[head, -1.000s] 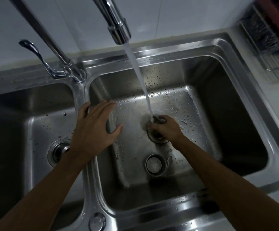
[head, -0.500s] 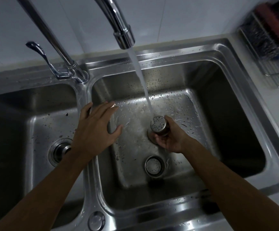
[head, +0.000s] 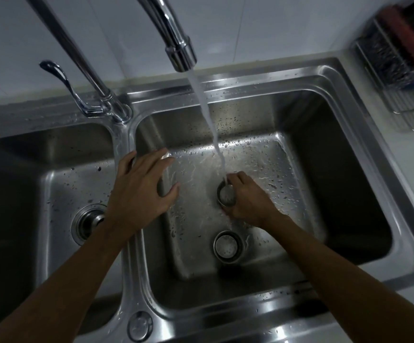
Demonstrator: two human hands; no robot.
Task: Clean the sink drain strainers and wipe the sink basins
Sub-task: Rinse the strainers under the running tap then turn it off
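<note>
Strainer under the running tap, gripped in the right hand.

Right fingers and thumb curl round the strainer, a small steel cup held mouth up, low in the right basin, and the stream strikes its far rim right by the fingertips. The left hand holds nothing: fingers straight and spread, thumb wide, palm down over the divider between the basins; whether it presses on the steel I cannot tell. A second strainer sits mouth up on the right basin's floor, nearer the front edge, close to the right forearm. The left basin shows its drain beside the left wrist, partly hidden by it. Droplets speckle both basins. A wire rack stands on the counter, far right.
</note>
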